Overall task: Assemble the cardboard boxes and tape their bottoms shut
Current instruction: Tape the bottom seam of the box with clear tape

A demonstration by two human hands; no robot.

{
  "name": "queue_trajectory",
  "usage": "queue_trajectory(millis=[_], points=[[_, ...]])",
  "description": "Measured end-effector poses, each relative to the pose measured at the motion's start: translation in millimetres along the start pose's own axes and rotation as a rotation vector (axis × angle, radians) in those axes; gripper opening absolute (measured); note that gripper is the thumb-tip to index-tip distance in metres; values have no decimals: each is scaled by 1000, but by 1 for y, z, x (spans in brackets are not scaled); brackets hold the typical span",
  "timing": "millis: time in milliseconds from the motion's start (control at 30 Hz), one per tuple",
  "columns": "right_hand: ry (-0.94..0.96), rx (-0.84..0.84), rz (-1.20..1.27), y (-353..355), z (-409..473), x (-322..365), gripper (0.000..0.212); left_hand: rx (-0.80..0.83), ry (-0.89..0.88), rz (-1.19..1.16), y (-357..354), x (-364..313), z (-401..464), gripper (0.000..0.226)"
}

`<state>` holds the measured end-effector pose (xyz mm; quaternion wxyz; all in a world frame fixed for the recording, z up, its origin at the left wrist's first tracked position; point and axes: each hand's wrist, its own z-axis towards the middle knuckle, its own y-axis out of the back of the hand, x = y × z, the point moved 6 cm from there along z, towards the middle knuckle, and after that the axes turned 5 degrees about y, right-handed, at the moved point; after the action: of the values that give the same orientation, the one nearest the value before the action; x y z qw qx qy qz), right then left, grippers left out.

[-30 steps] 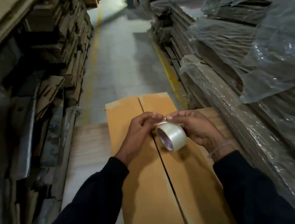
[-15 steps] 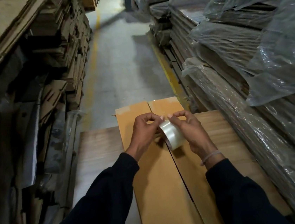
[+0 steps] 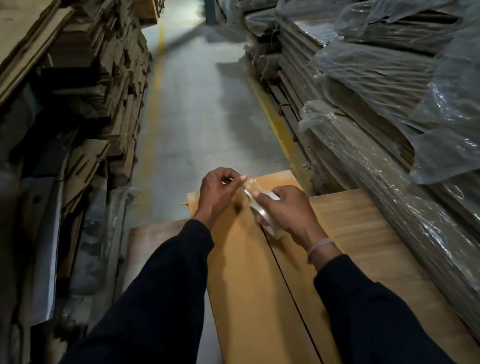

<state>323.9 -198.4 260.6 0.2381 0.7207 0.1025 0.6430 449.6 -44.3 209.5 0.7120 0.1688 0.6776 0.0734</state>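
Left hand [image 3: 217, 189] pinches the tape end, right hand [image 3: 288, 210] grips the tape roll [image 3: 267, 219] over the box [image 3: 244, 286] seam — thin strip prob. folds or sticks to itself w/ uneven pull.

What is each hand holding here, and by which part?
Right hand grips the tape roll around its rim; left hand pinches the tape's free end.

Lighting: dim overall; your brightest patch is the far end of the aisle floor [image 3: 192, 13], lit from beyond. Glare: highlights on the plastic wrap [image 3: 449, 116] to your right. Shadows: the cardboard stacks [image 3: 96, 87] on your left sink into darkness. Blur: slight motion smear throughout. Distortion: wide-angle bowing at the edges.
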Motion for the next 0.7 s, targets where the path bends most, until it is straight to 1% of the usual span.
queue_trajectory(millis=[67,100,167,200,233,333,433,533,633,700], points=[[-40,-11,13,3,4,-2,55,-14,8,54,0,1,10,25],[-39,-7,65,4,5,-6,52,-20,6,90,-1,2,14,26],[-18,9,143,6,1,-17,34,-43,4,156,-1,5,20,27],[4,25,159,7,-3,-22,28,-54,17,168,0,8,25,27],[17,36,176,6,-6,-27,27,-60,40,169,1,12,31,27],[3,7,184,9,-5,-30,38,-73,107,153,5,17,43,28],[-34,-3,50,10,-1,-20,53,-62,149,188,3,19,50,29],[-56,33,52,3,-4,-14,53,-10,204,248,0,22,56,32],[-75,34,72,0,-6,-14,59,21,289,245,-2,27,63,35],[-82,30,62,0,-7,-12,60,49,359,338,-4,29,65,33]])
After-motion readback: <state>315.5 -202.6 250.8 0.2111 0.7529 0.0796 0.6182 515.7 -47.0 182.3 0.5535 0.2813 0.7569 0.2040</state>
